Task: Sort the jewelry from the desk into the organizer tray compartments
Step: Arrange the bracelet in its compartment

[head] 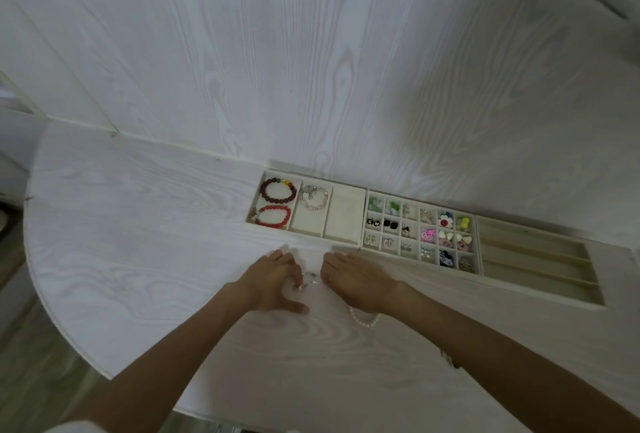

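A small bracelet of pale clear beads (309, 280) lies on the white desk (145, 259) between my two hands. My left hand (277, 282) grips its left side with curled fingers, thumb stretched out below. My right hand (356, 280) lies palm down, and its fingertips touch the bracelet's right side. A white pearl bracelet (364, 321) lies on the desk, partly hidden under my right wrist. Behind the hands, the bracelet tray (308, 232) holds a dark brown bracelet (278, 191), a red one (273, 216) and a pink-and-clear one (313, 198). Its right compartment (343, 219) holds nothing.
A grid tray (362, 224) of small compartments with earrings and charms stands right of the bracelet tray. Further right is a tray with long slots (536, 261). All three stand against the white wall. The desk's curved edge runs along the left and front.
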The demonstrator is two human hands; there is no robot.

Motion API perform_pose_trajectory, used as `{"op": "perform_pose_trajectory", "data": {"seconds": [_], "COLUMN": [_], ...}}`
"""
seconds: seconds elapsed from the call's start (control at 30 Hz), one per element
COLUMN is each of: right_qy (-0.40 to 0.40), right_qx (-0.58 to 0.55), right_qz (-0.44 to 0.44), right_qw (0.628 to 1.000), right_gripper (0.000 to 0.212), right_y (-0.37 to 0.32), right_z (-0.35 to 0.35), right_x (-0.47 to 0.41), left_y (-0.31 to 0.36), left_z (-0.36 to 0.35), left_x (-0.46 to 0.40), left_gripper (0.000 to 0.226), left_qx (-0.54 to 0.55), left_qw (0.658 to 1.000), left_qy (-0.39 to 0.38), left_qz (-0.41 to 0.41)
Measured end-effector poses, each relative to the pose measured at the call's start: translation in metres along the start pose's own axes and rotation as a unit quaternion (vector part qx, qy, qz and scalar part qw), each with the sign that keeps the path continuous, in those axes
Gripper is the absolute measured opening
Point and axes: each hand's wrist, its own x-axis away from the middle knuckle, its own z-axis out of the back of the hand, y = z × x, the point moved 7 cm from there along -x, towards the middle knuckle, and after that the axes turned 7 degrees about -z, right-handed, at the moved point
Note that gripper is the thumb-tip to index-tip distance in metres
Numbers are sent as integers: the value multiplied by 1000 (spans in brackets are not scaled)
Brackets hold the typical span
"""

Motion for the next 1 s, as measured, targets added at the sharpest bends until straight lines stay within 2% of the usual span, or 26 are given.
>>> {"op": "perform_pose_trajectory", "data": {"seconds": [0.1, 0.2, 0.27, 0.37, 0.47, 0.6, 0.7, 0.8, 1.0], "right_qy": [31, 31, 54, 105, 134, 144, 146, 128, 73], "right_qx": [-215, -383, -469, -531, -547, -503, -459, -410, -268], "right_qz": [-64, -159, -213, -256, -289, -323, -336, -328, -291], "right_qw": [974, 909, 855, 801, 775, 789, 810, 842, 916], "right_gripper": [8, 11, 13, 11, 9, 17, 16, 11, 15], "right_y": [12, 31, 45, 58, 66, 75, 84, 90, 93], "right_z": [16, 26, 29, 33, 29, 19, 13, 11, 17], "right_x": [-1, -8, -14, -24, -36, -47, -55, -60, -70], "left_y": [3, -2, -12, -28, -40, -47, -47, -44, -40], "left_z": [12, 33, 47, 72, 91, 90, 86, 87, 90], "left_x": [-1, 0, -6, -17, -28, -38, -42, -42, -42], "left_gripper": [30, 7, 8, 23, 13, 16, 16, 14, 15], "left_qx": [13, 162, 262, 313, 273, 229, 184, 126, 49], "left_qw": [997, 968, 939, 909, 912, 927, 945, 957, 964], "left_qy": [78, 191, 218, 262, 275, 231, 191, 194, 220], "left_qz": [-4, 19, 47, 89, 135, 187, 190, 173, 144]}}
